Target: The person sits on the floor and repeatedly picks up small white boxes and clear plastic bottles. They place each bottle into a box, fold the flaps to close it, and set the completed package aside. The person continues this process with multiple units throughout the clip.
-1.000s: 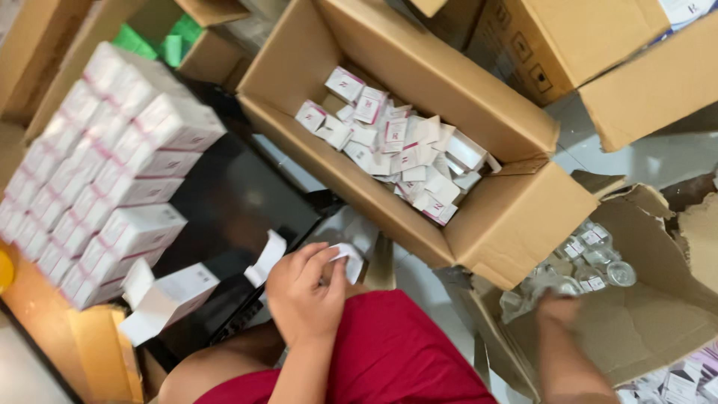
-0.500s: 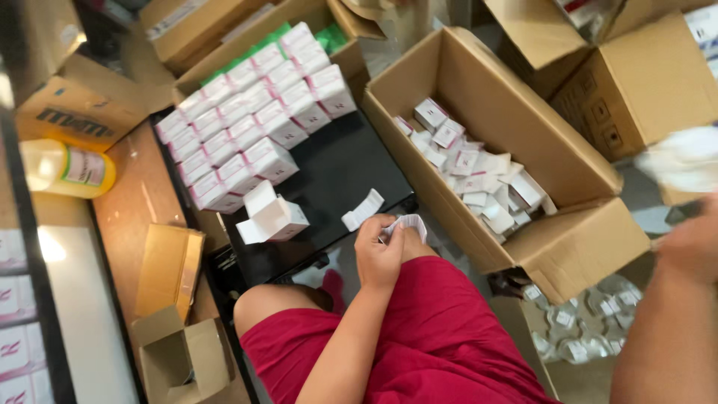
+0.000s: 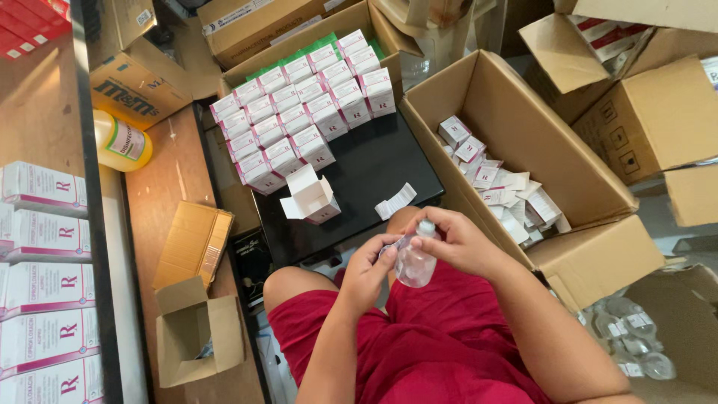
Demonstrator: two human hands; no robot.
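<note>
Both my hands meet over my lap, above red shorts. My right hand (image 3: 465, 241) grips a small clear plastic bottle (image 3: 413, 262) near its white cap. My left hand (image 3: 368, 268) touches the bottle's side and pinches a small white label or leaflet against it. Just ahead, on a black board (image 3: 374, 168), stands an open white and pink carton (image 3: 312, 197) with a folded white leaflet (image 3: 396, 200) lying beside it. Behind the open carton stand several rows of closed white and pink cartons (image 3: 299, 112).
A large cardboard box (image 3: 591, 254) at my right holds several flat unfolded cartons (image 3: 501, 183). Another box at lower right holds clear bottles (image 3: 628, 340). A small open cardboard box (image 3: 196, 329), a yellow bottle (image 3: 120, 141) and shelved cartons (image 3: 41, 247) are at left.
My right arm came in from the right with a clear bottle, and both hands now hold it over my lap. The view has swung leftward.
</note>
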